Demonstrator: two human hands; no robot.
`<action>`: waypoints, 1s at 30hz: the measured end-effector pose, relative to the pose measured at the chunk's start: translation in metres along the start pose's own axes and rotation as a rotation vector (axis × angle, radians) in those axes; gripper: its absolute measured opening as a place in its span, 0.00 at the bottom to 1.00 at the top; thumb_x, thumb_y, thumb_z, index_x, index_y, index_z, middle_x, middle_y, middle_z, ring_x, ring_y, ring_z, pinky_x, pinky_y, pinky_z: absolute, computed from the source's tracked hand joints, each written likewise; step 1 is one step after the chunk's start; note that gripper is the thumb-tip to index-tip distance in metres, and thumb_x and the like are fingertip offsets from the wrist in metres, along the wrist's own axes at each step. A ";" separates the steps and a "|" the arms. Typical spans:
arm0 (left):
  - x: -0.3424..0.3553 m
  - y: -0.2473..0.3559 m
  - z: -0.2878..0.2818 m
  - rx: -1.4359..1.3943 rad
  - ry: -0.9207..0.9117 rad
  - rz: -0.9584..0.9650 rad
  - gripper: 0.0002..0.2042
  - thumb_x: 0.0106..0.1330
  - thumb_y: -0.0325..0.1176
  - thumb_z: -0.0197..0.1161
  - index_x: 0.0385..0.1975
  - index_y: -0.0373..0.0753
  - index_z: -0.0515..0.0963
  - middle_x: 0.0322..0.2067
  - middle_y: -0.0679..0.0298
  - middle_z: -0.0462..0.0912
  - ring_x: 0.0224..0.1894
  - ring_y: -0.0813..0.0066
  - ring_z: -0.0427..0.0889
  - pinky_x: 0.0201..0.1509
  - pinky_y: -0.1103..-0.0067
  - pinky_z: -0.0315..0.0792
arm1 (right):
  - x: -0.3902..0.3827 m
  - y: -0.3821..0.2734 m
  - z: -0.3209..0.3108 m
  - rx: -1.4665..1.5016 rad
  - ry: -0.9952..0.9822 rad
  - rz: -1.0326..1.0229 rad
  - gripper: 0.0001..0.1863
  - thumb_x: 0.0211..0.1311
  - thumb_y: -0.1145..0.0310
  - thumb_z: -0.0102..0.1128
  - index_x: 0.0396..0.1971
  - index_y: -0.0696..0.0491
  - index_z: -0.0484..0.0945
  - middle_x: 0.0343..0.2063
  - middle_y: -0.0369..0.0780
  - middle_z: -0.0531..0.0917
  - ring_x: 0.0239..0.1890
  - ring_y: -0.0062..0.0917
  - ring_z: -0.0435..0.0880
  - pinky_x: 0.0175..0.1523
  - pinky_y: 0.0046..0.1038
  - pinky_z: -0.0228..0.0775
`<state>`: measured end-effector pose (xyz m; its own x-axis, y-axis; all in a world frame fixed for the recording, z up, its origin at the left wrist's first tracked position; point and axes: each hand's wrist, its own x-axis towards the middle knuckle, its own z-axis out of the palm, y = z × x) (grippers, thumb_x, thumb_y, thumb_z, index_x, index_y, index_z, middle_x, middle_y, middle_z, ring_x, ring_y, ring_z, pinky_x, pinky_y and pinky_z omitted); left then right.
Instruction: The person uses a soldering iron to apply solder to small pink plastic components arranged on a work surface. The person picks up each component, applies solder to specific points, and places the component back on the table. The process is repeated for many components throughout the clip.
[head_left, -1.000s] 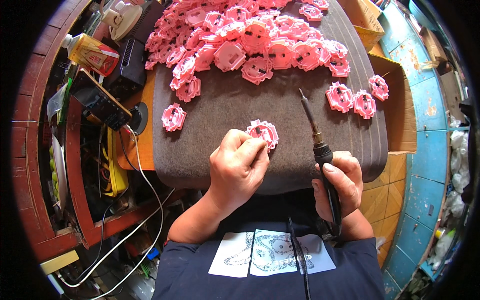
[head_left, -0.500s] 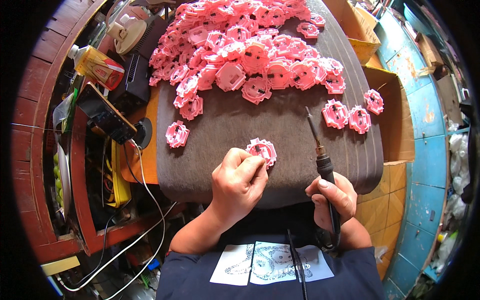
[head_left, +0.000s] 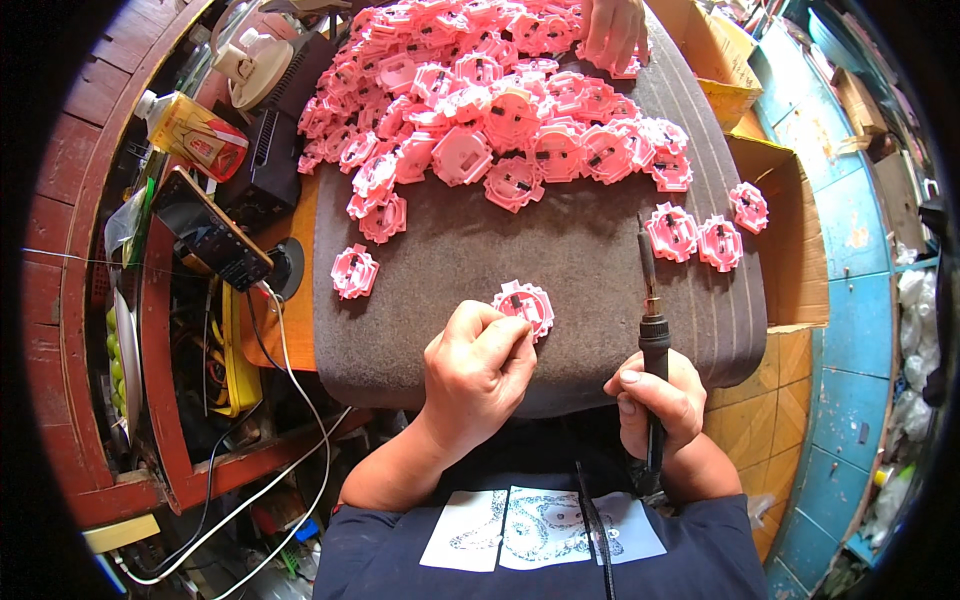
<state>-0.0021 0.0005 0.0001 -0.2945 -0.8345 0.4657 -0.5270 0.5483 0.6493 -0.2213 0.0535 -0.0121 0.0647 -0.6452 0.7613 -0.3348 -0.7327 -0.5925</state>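
Observation:
My right hand (head_left: 660,400) is wrapped around the black handle of a soldering iron (head_left: 655,345), whose dark tip points away from me over the table. My left hand (head_left: 478,360) is closed in a pinch, its fingertips against the near edge of a round pink plastic part (head_left: 525,308). What lies between those fingertips is hidden. Dark small pieces sit in the middle of this part. The iron's tip is well to the right of it, close to another pink part (head_left: 672,232).
A large heap of similar pink parts (head_left: 460,155) covers the far table (head_left: 430,340). Another person's hand (head_left: 612,38) reaches into its far right. Cardboard boxes (head_left: 790,240) stand at the right. A phone (head_left: 212,230), cables and a bottle (head_left: 197,135) are at the left.
The soldering iron has swung slightly right and now points straighter away from me. Another person's hand has come in at the heap's far right. My left hand has barely moved.

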 end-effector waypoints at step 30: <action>0.001 0.001 -0.001 0.001 0.014 0.010 0.07 0.59 0.18 0.74 0.35 0.35 0.85 0.32 0.61 0.81 0.23 0.76 0.81 0.26 0.79 0.75 | -0.003 -0.001 0.000 -0.072 -0.070 0.015 0.15 0.67 0.83 0.60 0.52 0.55 0.78 0.29 0.39 0.82 0.26 0.26 0.84 0.33 0.28 0.78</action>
<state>-0.0022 -0.0001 0.0015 -0.2885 -0.8283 0.4803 -0.5251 0.5564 0.6440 -0.2209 0.0562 -0.0145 0.1239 -0.6712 0.7308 -0.4028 -0.7071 -0.5811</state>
